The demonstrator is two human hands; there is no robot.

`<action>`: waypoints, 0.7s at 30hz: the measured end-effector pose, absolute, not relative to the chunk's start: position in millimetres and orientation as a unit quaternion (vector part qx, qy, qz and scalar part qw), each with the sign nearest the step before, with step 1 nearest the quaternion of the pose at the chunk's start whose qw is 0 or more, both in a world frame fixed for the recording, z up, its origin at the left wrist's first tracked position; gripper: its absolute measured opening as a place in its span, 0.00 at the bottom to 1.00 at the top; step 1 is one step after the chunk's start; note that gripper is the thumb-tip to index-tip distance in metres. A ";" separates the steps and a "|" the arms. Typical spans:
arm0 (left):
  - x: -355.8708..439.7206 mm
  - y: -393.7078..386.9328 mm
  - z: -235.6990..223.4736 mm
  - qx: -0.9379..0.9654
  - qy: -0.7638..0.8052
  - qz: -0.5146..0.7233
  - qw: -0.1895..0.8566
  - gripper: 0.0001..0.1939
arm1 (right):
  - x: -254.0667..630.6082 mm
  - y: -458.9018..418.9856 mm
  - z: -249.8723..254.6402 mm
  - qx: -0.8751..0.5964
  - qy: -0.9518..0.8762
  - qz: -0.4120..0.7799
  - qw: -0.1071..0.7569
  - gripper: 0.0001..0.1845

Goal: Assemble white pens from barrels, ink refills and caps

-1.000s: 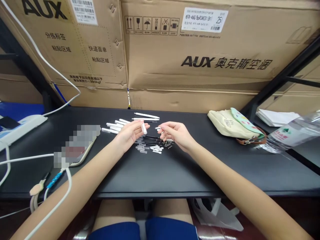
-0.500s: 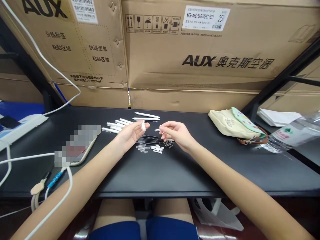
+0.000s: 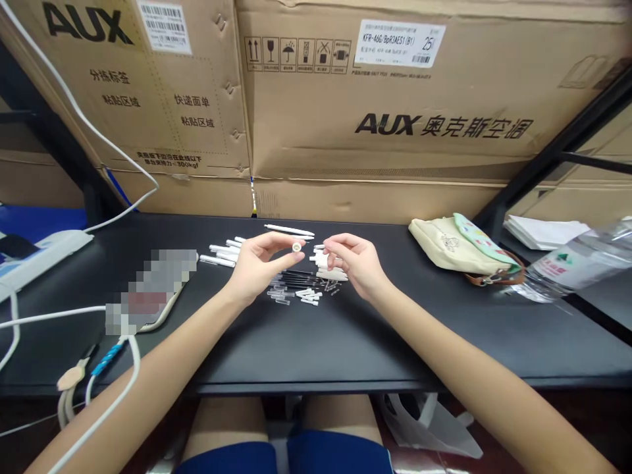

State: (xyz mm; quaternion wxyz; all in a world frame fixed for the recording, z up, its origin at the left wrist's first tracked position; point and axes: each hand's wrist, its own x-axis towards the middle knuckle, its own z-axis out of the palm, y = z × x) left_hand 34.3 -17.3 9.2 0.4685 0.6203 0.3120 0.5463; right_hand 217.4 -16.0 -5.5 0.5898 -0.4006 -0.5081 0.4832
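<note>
My left hand (image 3: 261, 266) pinches a white pen barrel (image 3: 297, 247) between thumb and forefinger, its round open end turned towards me. To the right, my right hand (image 3: 360, 263) is closed at the fingertips; whatever it may hold is too small to make out. The two hands are apart. Between and below them lie dark pen refills (image 3: 296, 280), clear short tubes (image 3: 280, 294), small white pen parts (image 3: 309, 295) and small metal springs (image 3: 330, 285). White barrel pieces (image 3: 330, 273) lie beside my right fingers. Assembled white pens (image 3: 217, 261) rest left of my left hand.
A white pen (image 3: 289, 230) lies at the back, before large cardboard boxes (image 3: 316, 138). A phone-like device (image 3: 162, 289) and white cables (image 3: 133, 368) are on the left. A cream pouch (image 3: 444, 249) and a clear plastic bottle (image 3: 567, 263) occupy the right.
My left hand has turned, so the barrel's open end now faces me. My right fingertips have tilted up, and the small piece they held no longer shows clearly. White barrel pieces have come into view.
</note>
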 end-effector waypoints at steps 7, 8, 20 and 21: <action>34.7 -17.2 7.1 0.675 0.300 0.519 0.430 0.05 | 211.9 -29.3 3.0 -0.381 -0.558 0.347 0.650 0.09; 34.7 -17.0 6.9 0.674 0.302 0.519 0.431 0.05 | 211.4 -30.6 3.7 -0.378 -0.563 0.344 0.650 0.08; 34.8 -16.4 7.2 0.668 0.313 0.518 0.434 0.08 | 215.5 -23.4 2.9 -0.387 -0.562 0.379 0.625 0.11; 34.7 -16.1 7.1 0.663 0.315 0.519 0.438 0.08 | 217.4 -22.0 3.2 -0.392 -0.566 0.384 0.616 0.11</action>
